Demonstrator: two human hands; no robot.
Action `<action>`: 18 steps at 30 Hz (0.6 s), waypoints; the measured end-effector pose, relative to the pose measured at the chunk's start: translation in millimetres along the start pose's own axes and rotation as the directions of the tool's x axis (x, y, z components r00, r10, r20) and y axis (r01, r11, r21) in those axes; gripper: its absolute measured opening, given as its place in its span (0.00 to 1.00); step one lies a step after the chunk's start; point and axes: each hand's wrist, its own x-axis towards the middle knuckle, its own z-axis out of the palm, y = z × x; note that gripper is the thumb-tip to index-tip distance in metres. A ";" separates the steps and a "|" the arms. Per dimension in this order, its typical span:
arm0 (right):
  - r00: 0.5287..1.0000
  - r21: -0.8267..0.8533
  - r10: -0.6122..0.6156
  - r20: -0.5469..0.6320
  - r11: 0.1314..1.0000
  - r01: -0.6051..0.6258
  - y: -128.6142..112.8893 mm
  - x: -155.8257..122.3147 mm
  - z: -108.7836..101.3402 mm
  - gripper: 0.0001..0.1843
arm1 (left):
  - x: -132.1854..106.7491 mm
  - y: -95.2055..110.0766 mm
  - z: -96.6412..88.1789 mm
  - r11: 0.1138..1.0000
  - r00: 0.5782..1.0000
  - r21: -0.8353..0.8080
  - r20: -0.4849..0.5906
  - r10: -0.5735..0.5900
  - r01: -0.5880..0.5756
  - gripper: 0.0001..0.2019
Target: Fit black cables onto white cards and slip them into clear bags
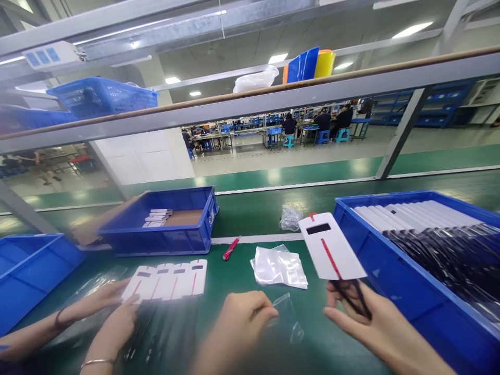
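My right hand (369,317) grips the black cable of a flat white device (332,247), which stands tilted above the fingers and shows a dark window, a red stripe and a small red tab at its top. In my left hand (244,323), thumb and finger are pinched on a clear plastic bag (289,315) that hangs toward the right; part of this hand is blurred. Beyond it, a pile of clear plastic bags (279,266) lies on the green table (230,278).
A blue bin (363,242) at right holds rows of white devices with black cables. A co-worker's hands (117,317) touch several white devices (167,281) at left. A red cutter (232,248), crumpled plastic (290,217) and another blue bin (156,242) are behind. A shelf (250,101) crosses above.
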 end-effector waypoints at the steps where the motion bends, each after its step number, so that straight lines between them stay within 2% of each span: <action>1: 0.998 0.037 0.002 0.061 0.999 -0.005 -0.2 -0.7 10.9 0.16 | 0.4 1.5 4.5 0.999 1.000 0.035 0.013 0.009 -0.010 0.11; 4: 0.994 0.049 0.010 0.106 0.999 -0.016 0.4 -5.4 40.6 0.12 | 0.2 2.8 13.5 0.989 0.996 0.136 0.062 0.057 -0.065 0.12; 7: 0.992 0.111 0.049 0.112 0.992 -0.062 -1.3 -6.5 55.5 0.14 | -1.8 0.4 15.0 0.975 0.987 0.170 0.107 0.122 -0.139 0.12; 10: 0.986 0.190 0.032 0.162 0.980 -0.063 -6.6 -2.2 52.9 0.15 | -3.3 -1.1 12.6 0.979 0.986 0.143 0.099 0.133 -0.146 0.12; 12: 0.984 0.205 0.019 0.176 0.977 -0.056 -9.9 1.0 46.5 0.14 | -3.2 -0.9 11.4 0.992 0.994 0.092 0.064 0.084 -0.090 0.12; 15: 0.967 0.176 0.111 0.231 0.972 -0.154 -12.0 2.2 39.1 0.16 | -1.6 -0.4 12.0 1.000 1.000 -0.028 0.026 0.008 -0.007 0.13; 18: 0.947 0.161 0.191 0.257 0.958 -0.237 -11.4 -0.8 39.1 0.17 | 0.4 0.7 14.8 0.992 1.000 -0.128 -0.007 -0.022 0.021 0.11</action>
